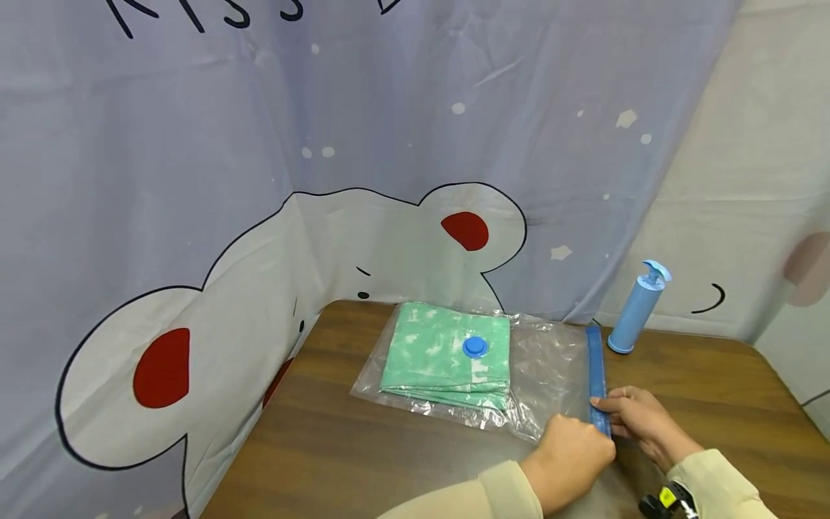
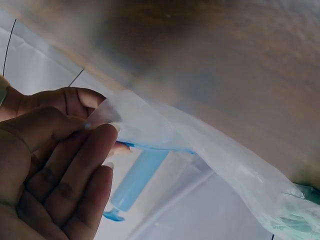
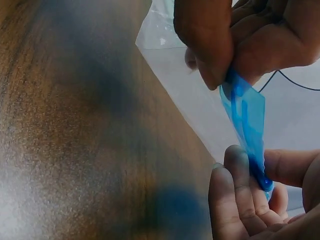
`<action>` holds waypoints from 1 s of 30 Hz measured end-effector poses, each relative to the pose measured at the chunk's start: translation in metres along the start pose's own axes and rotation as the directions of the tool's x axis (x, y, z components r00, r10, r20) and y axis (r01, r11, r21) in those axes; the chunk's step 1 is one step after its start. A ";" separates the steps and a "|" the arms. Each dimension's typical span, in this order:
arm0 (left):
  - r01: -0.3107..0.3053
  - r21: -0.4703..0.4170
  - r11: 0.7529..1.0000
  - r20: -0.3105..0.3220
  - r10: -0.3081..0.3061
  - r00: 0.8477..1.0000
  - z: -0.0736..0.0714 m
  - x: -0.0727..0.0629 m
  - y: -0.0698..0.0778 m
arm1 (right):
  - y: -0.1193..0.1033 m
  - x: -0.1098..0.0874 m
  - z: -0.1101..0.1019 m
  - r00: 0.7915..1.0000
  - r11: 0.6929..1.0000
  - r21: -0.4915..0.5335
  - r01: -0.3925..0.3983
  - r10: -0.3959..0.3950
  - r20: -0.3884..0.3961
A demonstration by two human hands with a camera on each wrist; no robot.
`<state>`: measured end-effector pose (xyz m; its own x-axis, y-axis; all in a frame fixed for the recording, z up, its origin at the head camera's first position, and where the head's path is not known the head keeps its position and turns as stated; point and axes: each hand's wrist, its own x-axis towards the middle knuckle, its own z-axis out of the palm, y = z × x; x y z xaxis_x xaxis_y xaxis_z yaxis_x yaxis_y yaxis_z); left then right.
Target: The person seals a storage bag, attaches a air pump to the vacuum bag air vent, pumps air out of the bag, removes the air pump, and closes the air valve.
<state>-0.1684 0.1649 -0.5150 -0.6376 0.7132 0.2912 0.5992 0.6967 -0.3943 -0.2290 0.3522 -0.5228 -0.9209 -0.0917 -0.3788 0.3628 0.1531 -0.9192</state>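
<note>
A clear vacuum storage bag (image 1: 551,353) lies on the table with a folded green-and-white cloth (image 1: 421,353) inside. A round blue valve (image 1: 475,347) sits over the cloth. Along the bag's right edge runs a blue zip strip (image 1: 596,367). My left hand (image 1: 570,458) pinches the near corner of the bag at the strip's end; in the left wrist view a clear flap (image 2: 107,111) shows at its fingertips. Just beyond, my right hand (image 1: 642,422) pinches the strip, its thumb on top and fingers beneath. The right wrist view shows a dark blue piece (image 3: 261,175) of the strip by that thumb.
A light blue hand pump (image 1: 638,306) stands upright at the back right, beyond the strip. The brown wooden table (image 1: 311,447) meets a printed curtain (image 1: 389,130) behind it. A black device with a yellow mark (image 1: 668,497) is on my right wrist.
</note>
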 end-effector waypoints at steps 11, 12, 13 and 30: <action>-0.002 0.011 1.000 -0.013 0.003 1.000 -0.002 -0.003 0.000 | -0.004 0.000 0.004 0.999 0.999 -0.040 -0.016 0.014 -0.049; -0.003 0.011 1.000 -0.011 0.003 1.000 -0.002 -0.003 0.000 | -0.004 0.000 0.003 0.998 0.999 -0.048 -0.014 0.012 -0.054; -0.003 0.012 1.000 -0.009 0.003 1.000 -0.002 -0.003 0.000 | -0.004 0.001 0.002 0.998 0.999 -0.052 -0.013 0.010 -0.059; -0.021 0.024 0.999 -0.022 0.022 1.000 0.002 -0.004 0.002 | 0.000 0.015 -0.008 0.998 0.994 -0.112 -0.010 0.003 -0.065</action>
<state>-0.1659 0.1636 -0.5184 -0.6136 0.7298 0.3015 0.6010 0.6793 -0.4212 -0.2444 0.3589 -0.5274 -0.9271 -0.0271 -0.3737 0.3541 0.2631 -0.8974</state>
